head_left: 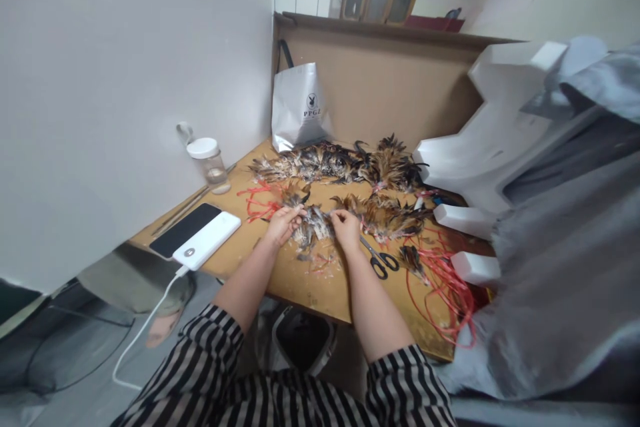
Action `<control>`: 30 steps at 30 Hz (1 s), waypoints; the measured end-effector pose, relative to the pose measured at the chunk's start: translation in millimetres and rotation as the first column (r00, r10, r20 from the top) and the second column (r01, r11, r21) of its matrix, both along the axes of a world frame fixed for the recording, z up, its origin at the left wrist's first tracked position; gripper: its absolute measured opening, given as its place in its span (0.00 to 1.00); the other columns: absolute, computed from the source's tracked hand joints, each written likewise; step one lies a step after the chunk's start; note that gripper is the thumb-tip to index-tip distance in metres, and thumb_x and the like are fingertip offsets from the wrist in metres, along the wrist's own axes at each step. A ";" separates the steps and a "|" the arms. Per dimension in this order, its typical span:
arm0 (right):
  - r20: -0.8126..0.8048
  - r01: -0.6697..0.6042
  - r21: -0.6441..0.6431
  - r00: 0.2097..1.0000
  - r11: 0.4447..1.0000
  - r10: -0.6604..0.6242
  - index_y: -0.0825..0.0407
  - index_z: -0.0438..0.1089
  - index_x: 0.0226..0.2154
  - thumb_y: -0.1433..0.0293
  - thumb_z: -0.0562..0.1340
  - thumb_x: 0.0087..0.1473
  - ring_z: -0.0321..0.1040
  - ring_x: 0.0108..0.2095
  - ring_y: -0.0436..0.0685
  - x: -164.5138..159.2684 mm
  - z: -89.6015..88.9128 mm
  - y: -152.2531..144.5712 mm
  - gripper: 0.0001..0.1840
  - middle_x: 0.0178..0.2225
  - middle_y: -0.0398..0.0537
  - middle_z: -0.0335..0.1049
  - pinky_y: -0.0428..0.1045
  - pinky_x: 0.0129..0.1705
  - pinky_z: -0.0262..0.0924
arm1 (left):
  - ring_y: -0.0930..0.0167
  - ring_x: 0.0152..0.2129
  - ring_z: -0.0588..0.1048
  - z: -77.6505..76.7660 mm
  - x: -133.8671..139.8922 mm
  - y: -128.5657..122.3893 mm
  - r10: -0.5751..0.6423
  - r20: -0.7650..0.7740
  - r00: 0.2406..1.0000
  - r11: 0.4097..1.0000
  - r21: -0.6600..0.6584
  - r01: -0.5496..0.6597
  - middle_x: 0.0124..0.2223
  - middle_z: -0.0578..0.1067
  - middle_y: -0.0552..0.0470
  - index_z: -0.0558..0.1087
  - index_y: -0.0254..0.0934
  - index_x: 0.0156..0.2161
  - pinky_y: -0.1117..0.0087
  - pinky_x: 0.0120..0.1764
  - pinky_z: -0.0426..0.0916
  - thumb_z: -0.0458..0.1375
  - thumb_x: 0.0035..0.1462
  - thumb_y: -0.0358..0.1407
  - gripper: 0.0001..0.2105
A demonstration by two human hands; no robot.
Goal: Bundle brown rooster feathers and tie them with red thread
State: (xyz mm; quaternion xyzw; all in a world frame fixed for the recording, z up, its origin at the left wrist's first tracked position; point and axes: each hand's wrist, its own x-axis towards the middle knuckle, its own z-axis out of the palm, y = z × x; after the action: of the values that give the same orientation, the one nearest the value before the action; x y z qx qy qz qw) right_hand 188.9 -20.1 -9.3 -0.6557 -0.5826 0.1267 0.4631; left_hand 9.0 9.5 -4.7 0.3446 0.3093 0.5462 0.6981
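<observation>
My left hand [283,224] is closed in a pinch, with a small tuft of brown feathers [294,194] rising from behind its fingers. Across from it, my right hand [346,226] is also pinched; whatever lies between its fingertips is too small to make out. Loose grey and white feathers [313,230] lie on the table between and below both hands. Red plastic strips [260,206] spread out just left of my left hand. To the right of my right hand is a pile of brown feather tufts [395,214], and black-handled scissors [381,260] lie in front of it.
Behind the hands runs a long row of feather bundles [340,162] near a silver bag [300,104]. On the left are a lidded jar [210,162], a phone [183,230] and a cabled white power bank [207,240]. Tangled red strips [445,287] and white foam [475,267] lie right.
</observation>
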 end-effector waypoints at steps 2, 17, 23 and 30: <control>0.035 -0.016 -0.007 0.999 1.000 0.016 0.53 0.72 0.29 0.61 0.52 0.49 0.66 0.31 0.54 -5.1 1.7 2.0 0.17 0.29 0.48 0.72 0.46 0.36 0.56 | 0.83 0.14 0.63 -0.3 0.0 0.8 -0.016 -0.007 1.000 1.000 0.002 0.016 0.27 0.74 0.48 0.73 0.28 0.32 0.81 0.15 0.54 0.65 0.37 0.35 0.15; -0.283 -0.023 -0.053 0.959 0.998 0.007 0.54 0.69 0.25 0.62 0.58 0.42 0.60 0.24 0.50 -27.7 8.5 6.3 0.12 0.22 0.43 0.66 0.45 0.30 0.54 | 0.82 0.15 0.64 -8.7 0.8 3.9 -0.060 -0.021 0.998 0.998 0.016 0.060 0.30 0.75 0.47 0.73 0.29 0.32 0.81 0.16 0.55 0.64 0.39 0.36 0.15; -0.709 -0.200 0.016 0.688 0.980 0.152 0.54 0.65 0.20 0.59 0.63 0.38 0.52 0.18 0.46 -19.4 14.1 -6.2 0.15 0.18 0.39 0.63 0.43 0.23 0.49 | 0.81 0.15 0.64 -2.2 3.2 -0.9 -0.044 -0.087 0.995 0.998 0.033 0.048 0.30 0.75 0.46 0.73 0.29 0.32 0.80 0.17 0.55 0.64 0.38 0.39 0.16; -0.799 -0.328 0.088 0.540 0.941 0.263 0.53 0.64 0.19 0.60 0.66 0.35 0.49 0.17 0.45 -21.9 14.8 -9.7 0.15 0.15 0.36 0.56 0.43 0.22 0.45 | 0.79 0.12 0.64 -0.3 4.0 -19.6 -0.128 -0.374 0.919 0.976 0.116 0.183 0.19 0.72 0.50 0.75 0.28 0.30 0.77 0.18 0.56 0.60 0.43 0.45 0.18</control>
State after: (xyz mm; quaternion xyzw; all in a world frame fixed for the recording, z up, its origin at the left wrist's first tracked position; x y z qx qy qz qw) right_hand 167.0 -29.8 5.5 -0.4364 -0.4088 0.5046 0.6227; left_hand 13.0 -10.1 -5.1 0.5144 0.3634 0.4370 0.6421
